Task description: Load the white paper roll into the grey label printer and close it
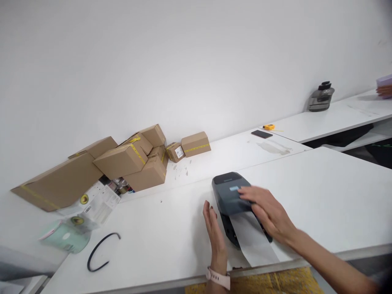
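A dark grey label printer (pixel 228 195) sits on the white table (pixel 321 192) with a long white paper strip (pixel 254 241) running out of its front toward me. My right hand (pixel 269 212) lies on top of the printer, fingers stretched flat and a little blurred. My left hand (pixel 214 232) stands on edge just left of the printer, fingers straight and together, holding nothing. A pink watch band (pixel 218 278) is on that wrist.
Several taped cardboard boxes (pixel 122 161) pile against the wall at left, with leaflets and a pale green roll (pixel 65 236) below them. A black cable loop (pixel 101 251) lies near the front edge. A phone (pixel 261 134) and another person's hand (pixel 384 90) are far right.
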Action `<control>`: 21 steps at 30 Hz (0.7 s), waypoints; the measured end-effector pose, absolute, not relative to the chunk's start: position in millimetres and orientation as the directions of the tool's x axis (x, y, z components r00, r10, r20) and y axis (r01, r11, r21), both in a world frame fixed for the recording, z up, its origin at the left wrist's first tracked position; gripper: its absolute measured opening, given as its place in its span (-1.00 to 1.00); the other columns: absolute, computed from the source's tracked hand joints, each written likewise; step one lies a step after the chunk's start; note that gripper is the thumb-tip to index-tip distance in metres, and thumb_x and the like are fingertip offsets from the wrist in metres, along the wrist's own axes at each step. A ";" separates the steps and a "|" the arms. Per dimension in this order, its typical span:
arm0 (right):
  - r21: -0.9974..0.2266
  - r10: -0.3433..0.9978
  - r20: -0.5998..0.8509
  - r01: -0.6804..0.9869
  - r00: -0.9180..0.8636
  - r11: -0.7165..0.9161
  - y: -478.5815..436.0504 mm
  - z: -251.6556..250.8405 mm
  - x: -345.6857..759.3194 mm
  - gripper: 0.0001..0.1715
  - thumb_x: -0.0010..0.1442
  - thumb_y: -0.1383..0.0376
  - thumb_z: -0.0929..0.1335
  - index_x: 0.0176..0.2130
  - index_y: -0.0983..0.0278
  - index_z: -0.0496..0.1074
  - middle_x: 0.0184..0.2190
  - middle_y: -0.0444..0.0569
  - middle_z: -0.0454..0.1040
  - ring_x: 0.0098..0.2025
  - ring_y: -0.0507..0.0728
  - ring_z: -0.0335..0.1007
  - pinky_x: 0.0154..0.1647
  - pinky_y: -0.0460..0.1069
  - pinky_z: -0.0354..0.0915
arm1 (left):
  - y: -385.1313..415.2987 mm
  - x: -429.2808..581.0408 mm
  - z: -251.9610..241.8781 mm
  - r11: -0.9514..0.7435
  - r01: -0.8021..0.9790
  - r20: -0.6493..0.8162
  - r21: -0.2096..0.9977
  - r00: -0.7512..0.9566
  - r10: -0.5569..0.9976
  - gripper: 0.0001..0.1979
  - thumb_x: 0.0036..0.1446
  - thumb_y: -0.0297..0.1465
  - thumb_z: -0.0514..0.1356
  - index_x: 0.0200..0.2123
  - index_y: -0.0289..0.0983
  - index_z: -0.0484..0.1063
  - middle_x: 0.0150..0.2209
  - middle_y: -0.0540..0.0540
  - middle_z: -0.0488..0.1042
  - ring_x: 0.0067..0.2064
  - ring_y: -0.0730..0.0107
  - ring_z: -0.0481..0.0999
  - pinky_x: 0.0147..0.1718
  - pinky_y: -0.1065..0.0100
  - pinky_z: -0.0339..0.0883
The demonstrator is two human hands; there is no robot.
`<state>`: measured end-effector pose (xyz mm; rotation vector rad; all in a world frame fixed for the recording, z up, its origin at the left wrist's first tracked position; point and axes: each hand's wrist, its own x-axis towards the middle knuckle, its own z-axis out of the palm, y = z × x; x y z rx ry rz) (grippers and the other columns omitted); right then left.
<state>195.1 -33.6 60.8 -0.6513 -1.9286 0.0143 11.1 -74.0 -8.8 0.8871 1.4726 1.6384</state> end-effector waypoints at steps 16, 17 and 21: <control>-0.236 0.485 0.805 0.565 -0.343 0.791 -83.0 -46.2 202.8 -0.33 0.27 0.34 0.20 0.35 0.20 0.22 0.23 -0.02 0.42 0.27 0.24 0.29 0.30 0.20 0.17 | -98.4 34.4 -26.4 0.026 -0.182 -0.094 0.983 -0.378 0.921 -0.22 0.12 0.01 0.23 0.27 -0.29 0.16 0.33 -0.35 0.24 0.28 0.00 0.33 0.20 0.17 0.28; -0.238 0.488 0.804 0.567 -0.340 0.789 -82.6 -48.3 202.9 -0.32 0.28 0.34 0.20 0.35 0.19 0.20 0.23 -0.02 0.42 0.26 0.24 0.30 0.29 0.21 0.17 | -98.7 35.3 -27.1 0.026 -0.172 -0.092 0.985 -0.387 0.918 -0.24 0.14 0.00 0.22 0.27 -0.28 0.16 0.33 -0.34 0.24 0.29 0.00 0.32 0.21 0.16 0.27; -0.248 0.490 0.810 0.569 -0.323 0.784 -79.4 -61.8 201.7 -0.29 0.26 0.35 0.20 0.37 0.20 0.18 0.19 0.00 0.46 0.25 0.25 0.30 0.28 0.23 0.19 | -97.6 40.6 -28.1 0.022 -0.145 -0.082 0.989 -0.418 0.905 -0.30 0.17 -0.02 0.19 0.27 -0.24 0.17 0.33 -0.31 0.23 0.31 -0.01 0.29 0.21 0.14 0.28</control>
